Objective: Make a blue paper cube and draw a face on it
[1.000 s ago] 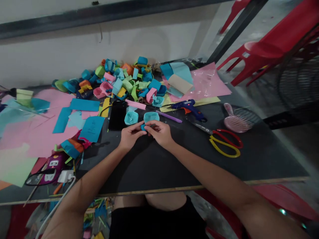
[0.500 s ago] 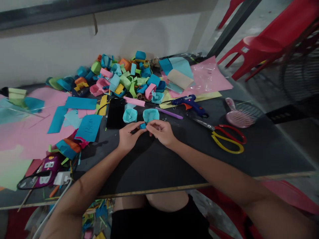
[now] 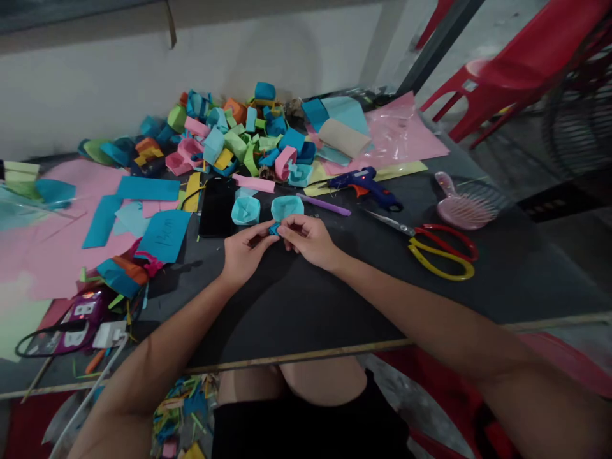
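Observation:
A small folded piece of blue paper [image 3: 274, 229] is pinched between my two hands over the middle of the table. My left hand [image 3: 245, 250] grips its left side with thumb and fingers. On its right side, my right hand [image 3: 308, 238] holds it with closed fingertips, which partly hide it. Just beyond my hands stand two light-blue paper cups, a left one [image 3: 245, 210] and a right one [image 3: 287, 207]. The lower edge of the right cup is covered by my fingers.
Behind lies a heap of coloured paper pieces [image 3: 239, 137]. A black phone [image 3: 216, 213] is left of the cups. To the right are a blue glue gun [image 3: 366, 185], scissors [image 3: 442, 250] and a pink hairbrush [image 3: 463, 210]. Paper sheets and a purple power strip [image 3: 86, 312] occupy the left.
The blue paper has turned a little between my fingertips, and its outline looks different. Both hands keep hold of it. The whole view has shifted slightly.

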A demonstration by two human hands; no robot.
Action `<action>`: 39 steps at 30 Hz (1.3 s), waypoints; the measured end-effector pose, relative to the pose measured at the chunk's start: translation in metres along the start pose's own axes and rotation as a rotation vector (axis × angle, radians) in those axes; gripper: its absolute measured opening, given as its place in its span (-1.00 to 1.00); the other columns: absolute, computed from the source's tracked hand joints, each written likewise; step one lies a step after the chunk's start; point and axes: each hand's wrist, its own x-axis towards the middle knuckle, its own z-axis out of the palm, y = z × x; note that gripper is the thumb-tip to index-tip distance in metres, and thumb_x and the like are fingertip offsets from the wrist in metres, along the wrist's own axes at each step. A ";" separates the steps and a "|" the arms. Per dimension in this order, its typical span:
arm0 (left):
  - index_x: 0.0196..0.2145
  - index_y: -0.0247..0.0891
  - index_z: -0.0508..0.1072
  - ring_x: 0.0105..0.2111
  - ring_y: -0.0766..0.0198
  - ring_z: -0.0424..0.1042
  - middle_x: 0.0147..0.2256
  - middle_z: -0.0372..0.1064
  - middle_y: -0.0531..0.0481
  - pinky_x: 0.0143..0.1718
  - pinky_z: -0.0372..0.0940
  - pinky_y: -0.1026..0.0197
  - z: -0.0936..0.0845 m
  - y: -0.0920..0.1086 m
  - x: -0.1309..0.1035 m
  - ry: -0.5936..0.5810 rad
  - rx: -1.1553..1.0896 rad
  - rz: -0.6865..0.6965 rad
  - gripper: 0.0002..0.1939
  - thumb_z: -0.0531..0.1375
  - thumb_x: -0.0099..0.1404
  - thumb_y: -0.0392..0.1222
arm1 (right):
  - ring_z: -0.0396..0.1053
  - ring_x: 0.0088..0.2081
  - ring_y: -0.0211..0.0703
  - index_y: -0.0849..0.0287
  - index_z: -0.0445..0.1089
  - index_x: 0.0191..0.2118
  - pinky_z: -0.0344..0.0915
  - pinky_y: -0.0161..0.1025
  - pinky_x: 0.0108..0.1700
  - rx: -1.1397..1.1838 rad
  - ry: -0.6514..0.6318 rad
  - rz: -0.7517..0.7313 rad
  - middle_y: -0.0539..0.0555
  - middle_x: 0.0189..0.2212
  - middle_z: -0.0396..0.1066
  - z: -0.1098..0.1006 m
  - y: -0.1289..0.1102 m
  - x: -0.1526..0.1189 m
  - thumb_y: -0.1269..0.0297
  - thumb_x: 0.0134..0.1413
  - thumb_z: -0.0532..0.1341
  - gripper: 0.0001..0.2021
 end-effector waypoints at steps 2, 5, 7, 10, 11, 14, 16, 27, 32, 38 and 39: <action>-0.15 -0.19 0.60 -0.36 0.32 0.50 -0.36 0.55 0.04 -0.24 0.43 0.27 0.000 0.000 -0.001 0.042 -0.008 0.003 -0.70 0.36 0.12 -0.13 | 0.19 -0.66 -0.42 0.20 0.35 -0.46 0.15 -0.39 -0.61 -0.023 0.018 0.000 -0.11 -0.64 0.28 0.001 0.001 -0.002 -0.08 -0.10 0.35 -0.60; -0.18 -0.20 0.59 -0.37 0.33 0.50 -0.36 0.54 0.03 -0.24 0.43 0.26 0.001 0.002 -0.003 0.079 -0.028 -0.001 -0.72 0.37 0.11 -0.15 | 0.25 -0.64 -0.38 0.20 0.44 -0.37 0.21 -0.36 -0.59 -0.084 0.078 -0.021 -0.06 -0.57 0.37 0.003 0.005 -0.006 -0.06 -0.08 0.35 -0.62; -0.22 -0.23 0.58 -0.38 0.34 0.50 -0.37 0.53 0.02 -0.25 0.43 0.27 0.002 0.004 -0.004 0.086 -0.043 -0.025 -0.76 0.36 0.11 -0.18 | 0.31 -0.60 -0.33 0.19 0.49 -0.32 0.26 -0.33 -0.55 -0.169 0.140 -0.098 -0.01 -0.51 0.44 0.004 0.006 -0.010 -0.02 -0.07 0.36 -0.66; -0.31 -0.27 0.53 -0.36 0.34 0.51 -0.35 0.53 0.00 -0.25 0.42 0.28 0.002 0.004 -0.004 0.090 -0.107 -0.063 -0.81 0.36 0.09 -0.20 | 0.43 -0.50 -0.24 0.14 0.57 -0.29 0.35 -0.27 -0.46 -0.365 0.218 -0.312 0.05 -0.43 0.54 0.006 0.006 -0.015 0.11 -0.03 0.38 -0.77; -0.31 -0.27 0.51 -0.35 0.34 0.51 -0.33 0.53 0.00 -0.23 0.43 0.27 0.002 0.004 -0.003 0.080 -0.137 -0.071 -0.80 0.37 0.07 -0.20 | 0.47 -0.45 -0.20 0.12 0.58 -0.28 0.37 -0.26 -0.43 -0.420 0.234 -0.390 0.06 -0.40 0.57 0.006 0.006 -0.016 0.15 0.00 0.38 -0.81; -0.23 -0.28 0.50 -0.31 0.31 0.53 -0.29 0.55 -0.04 -0.22 0.44 0.25 0.002 0.004 0.000 0.013 -0.225 -0.096 -0.67 0.39 0.04 -0.17 | 0.55 -0.31 -0.13 0.05 0.60 -0.24 0.45 -0.22 -0.30 -0.526 0.256 -0.568 0.05 -0.31 0.60 0.002 0.005 -0.015 0.23 0.07 0.34 -0.87; -0.12 -0.29 0.50 -0.31 0.27 0.55 -0.28 0.56 -0.08 -0.22 0.46 0.21 0.001 0.003 0.002 -0.060 -0.299 -0.145 -0.56 0.40 0.04 -0.10 | 0.56 -0.25 -0.14 0.01 0.59 -0.20 0.47 -0.22 -0.20 -0.601 0.241 -0.622 0.02 -0.27 0.60 -0.003 0.006 -0.013 0.26 0.14 0.28 -0.86; -0.18 -0.29 0.60 -0.36 0.20 0.59 -0.35 0.59 -0.11 -0.25 0.50 0.18 -0.001 0.000 0.011 -0.124 -0.560 -0.373 -0.52 0.44 -0.02 0.03 | 0.54 -0.29 -0.26 0.05 0.58 -0.24 0.41 -0.34 -0.25 -0.933 0.195 -0.865 0.01 -0.29 0.59 -0.015 0.002 -0.008 0.33 0.24 0.19 -0.81; -0.28 -0.31 0.62 -0.40 0.25 0.58 -0.39 0.59 -0.08 -0.26 0.51 0.19 0.004 0.006 0.007 -0.055 -0.520 -0.401 -0.58 0.45 -0.07 0.00 | 0.53 -0.31 -0.26 0.12 0.56 -0.26 0.38 -0.35 -0.28 -0.920 0.153 -0.869 0.03 -0.31 0.58 -0.014 0.003 -0.006 0.27 0.24 0.20 -0.82; -0.35 -0.32 0.61 -0.38 0.24 0.57 -0.39 0.58 -0.06 -0.23 0.52 0.13 0.007 0.012 0.003 0.066 -0.554 -0.477 -0.61 0.49 -0.15 -0.07 | 0.50 -0.33 -0.28 0.13 0.53 -0.27 0.35 -0.36 -0.26 -0.982 0.048 -0.906 0.03 -0.29 0.57 -0.020 0.003 -0.003 0.27 0.28 0.15 -0.80; -0.35 -0.32 0.61 -0.39 0.24 0.57 -0.40 0.58 -0.06 -0.24 0.52 0.15 0.007 0.012 0.003 0.063 -0.559 -0.485 -0.60 0.49 -0.17 -0.08 | 0.50 -0.32 -0.28 0.13 0.52 -0.27 0.34 -0.35 -0.27 -0.981 0.021 -0.895 0.03 -0.29 0.57 -0.022 0.003 -0.002 0.26 0.28 0.15 -0.80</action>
